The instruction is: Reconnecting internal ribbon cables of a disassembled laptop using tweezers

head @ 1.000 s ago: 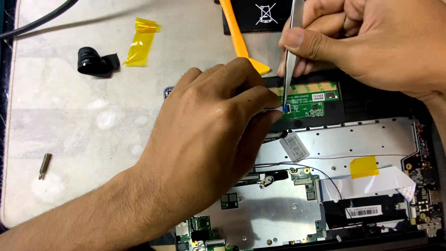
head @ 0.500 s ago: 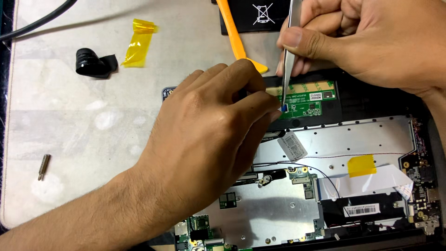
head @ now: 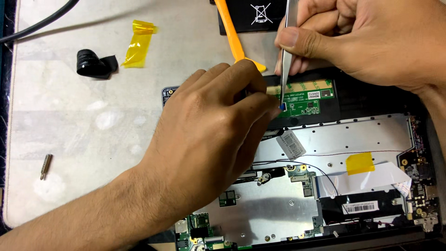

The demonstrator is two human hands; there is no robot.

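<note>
right hand (head: 367, 42) pinched on metal tweezers (head: 285, 51), tips at blue tab on green circuit board (head: 304, 103); left hand (head: 209, 135) fingertips pressed together just left of board, grip contents not discernible; risk: tip slip w/ excess force, scratching board or tearing tab.

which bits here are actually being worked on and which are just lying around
In use: metal tweezers in right hand; left hand; small green circuit board; opened laptop chassis.

Lying about: orange pry tool; yellow tape; black tape roll; screwdriver bit.
</note>
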